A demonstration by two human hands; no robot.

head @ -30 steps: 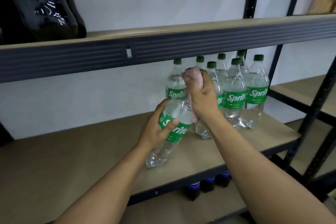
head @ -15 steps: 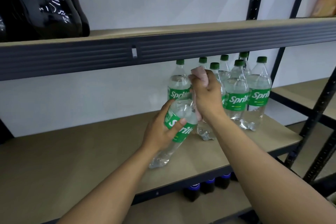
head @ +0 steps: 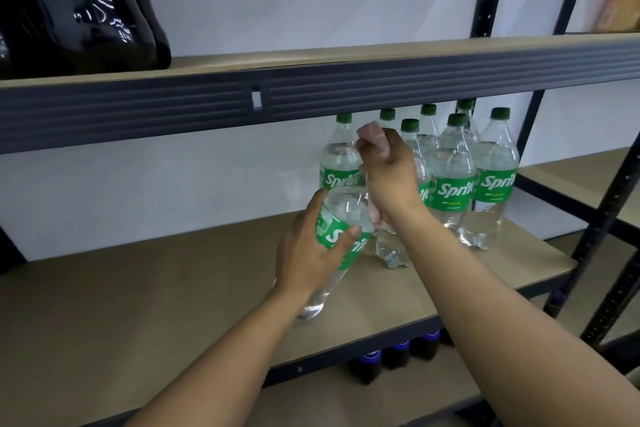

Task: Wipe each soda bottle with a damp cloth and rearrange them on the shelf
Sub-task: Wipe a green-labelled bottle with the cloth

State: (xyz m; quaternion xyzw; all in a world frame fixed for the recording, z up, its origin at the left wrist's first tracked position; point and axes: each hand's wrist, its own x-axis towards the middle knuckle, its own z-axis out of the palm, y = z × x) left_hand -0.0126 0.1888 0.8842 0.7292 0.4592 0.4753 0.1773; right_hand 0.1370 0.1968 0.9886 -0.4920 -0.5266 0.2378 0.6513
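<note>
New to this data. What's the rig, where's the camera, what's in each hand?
There is no machine here: a person works with two bare hands, and the one camera is worn on their head, looking forward and down. The left hand grips a tilted Sprite bottle around its label. The right hand grips a pink cloth and covers that bottle's top. Behind them, the standing Sprite bottles form an upright cluster on the shelf board. Dark bottles stand on the shelf above.
</note>
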